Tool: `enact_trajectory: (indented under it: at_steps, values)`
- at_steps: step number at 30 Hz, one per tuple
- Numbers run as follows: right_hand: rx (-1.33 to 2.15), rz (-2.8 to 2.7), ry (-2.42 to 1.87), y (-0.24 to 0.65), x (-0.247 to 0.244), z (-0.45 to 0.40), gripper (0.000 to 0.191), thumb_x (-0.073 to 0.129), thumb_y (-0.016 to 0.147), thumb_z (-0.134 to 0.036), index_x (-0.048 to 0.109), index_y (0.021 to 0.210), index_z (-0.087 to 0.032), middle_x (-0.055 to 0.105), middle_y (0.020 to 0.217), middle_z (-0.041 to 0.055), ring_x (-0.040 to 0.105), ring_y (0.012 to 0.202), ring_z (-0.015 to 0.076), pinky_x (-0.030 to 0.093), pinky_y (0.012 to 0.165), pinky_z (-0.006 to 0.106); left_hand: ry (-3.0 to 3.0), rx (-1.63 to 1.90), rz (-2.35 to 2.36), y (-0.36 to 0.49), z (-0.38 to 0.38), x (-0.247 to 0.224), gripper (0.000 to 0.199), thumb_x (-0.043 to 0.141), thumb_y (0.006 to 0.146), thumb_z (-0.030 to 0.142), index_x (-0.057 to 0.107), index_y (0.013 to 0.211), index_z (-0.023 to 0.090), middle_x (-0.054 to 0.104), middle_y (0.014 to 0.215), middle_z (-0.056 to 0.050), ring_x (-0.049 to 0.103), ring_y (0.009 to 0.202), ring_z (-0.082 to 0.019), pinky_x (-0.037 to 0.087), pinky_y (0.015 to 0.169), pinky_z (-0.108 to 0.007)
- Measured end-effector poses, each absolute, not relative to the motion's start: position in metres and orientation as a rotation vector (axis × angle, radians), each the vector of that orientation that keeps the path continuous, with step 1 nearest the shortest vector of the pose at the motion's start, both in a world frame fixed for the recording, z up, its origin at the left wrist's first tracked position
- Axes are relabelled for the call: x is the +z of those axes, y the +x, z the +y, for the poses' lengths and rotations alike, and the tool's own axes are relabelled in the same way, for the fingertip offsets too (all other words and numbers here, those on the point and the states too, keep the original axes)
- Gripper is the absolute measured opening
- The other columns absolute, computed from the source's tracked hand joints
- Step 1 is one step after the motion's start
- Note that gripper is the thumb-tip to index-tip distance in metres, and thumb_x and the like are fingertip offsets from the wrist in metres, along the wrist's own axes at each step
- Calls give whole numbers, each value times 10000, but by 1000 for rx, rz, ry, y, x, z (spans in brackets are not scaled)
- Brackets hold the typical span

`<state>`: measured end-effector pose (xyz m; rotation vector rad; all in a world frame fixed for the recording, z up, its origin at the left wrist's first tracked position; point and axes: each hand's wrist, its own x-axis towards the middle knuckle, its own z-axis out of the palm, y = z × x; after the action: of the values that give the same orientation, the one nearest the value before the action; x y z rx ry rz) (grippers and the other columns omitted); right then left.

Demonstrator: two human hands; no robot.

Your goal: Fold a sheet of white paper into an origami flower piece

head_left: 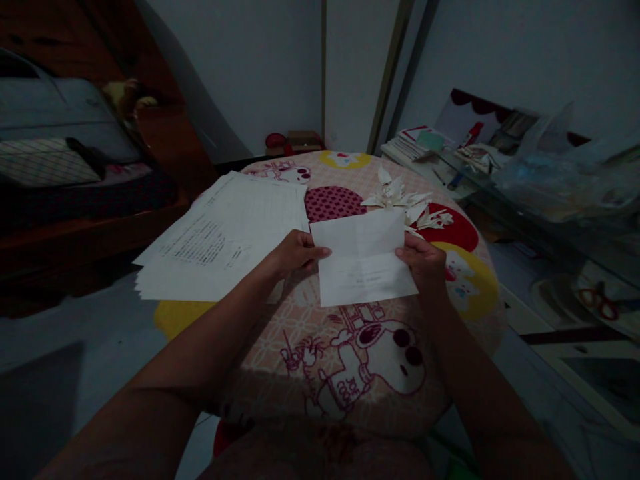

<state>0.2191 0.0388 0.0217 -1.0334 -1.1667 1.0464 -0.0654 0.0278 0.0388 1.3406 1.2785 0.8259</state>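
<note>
A white sheet of paper is held up over the round table, faint print and a crease showing on it. My left hand pinches its left edge, thumb on the near face. On the opposite edge my right hand grips it the same way, the fingers behind the sheet. Left of it lies a thick stack of printed papers, its sheets slightly fanned. Several folded paper pieces with pointed tips are heaped just beyond my right hand.
A cartoon-patterned cloth covers the table. To the right, a glass-topped stand bears books, a plastic bag and, lower down, red-handled scissors. A wooden bench with bags stands at the left.
</note>
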Motion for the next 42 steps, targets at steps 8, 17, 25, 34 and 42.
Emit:
enact_trajectory:
  at_steps: [8,17,25,34,42]
  values:
    - [800,-1350,-1052,222,26,38,104,741,644,-207,780,740,-200,767,935,54,702,861,223,552,626,303,1823,1269,1158,-67,26,44,131,706,804,285,768,820,170,768,801,-59,706,701,-153,579,667,-273]
    - [1163,-1073,-1032,219,32,34,252,665,755,-307,786,944,-192,763,1047,82,700,920,220,571,741,338,2073,1146,851,-68,21,49,227,603,855,260,798,971,267,740,1166,-57,699,1077,-213,526,1000,-400]
    - [1122,-1206,-935,213,24,32,191,786,618,-153,793,798,-217,787,916,37,707,908,221,549,872,401,1550,1413,1086,-56,26,36,282,755,777,336,777,1026,205,765,1043,-86,707,927,-207,576,818,-342]
    - [987,-1488,-939,218,27,32,308,822,678,-273,788,981,-228,756,1125,71,684,1080,245,557,949,444,1382,1257,1054,-64,31,33,300,796,701,249,773,987,164,767,956,-77,703,833,-178,582,791,-336]
    - [1265,-1416,-1318,226,-7,45,352,831,585,-253,798,926,-171,780,1028,114,732,859,223,598,775,375,1675,952,1181,-76,48,-1,271,804,654,262,784,911,177,749,1022,-102,691,920,-229,560,885,-425]
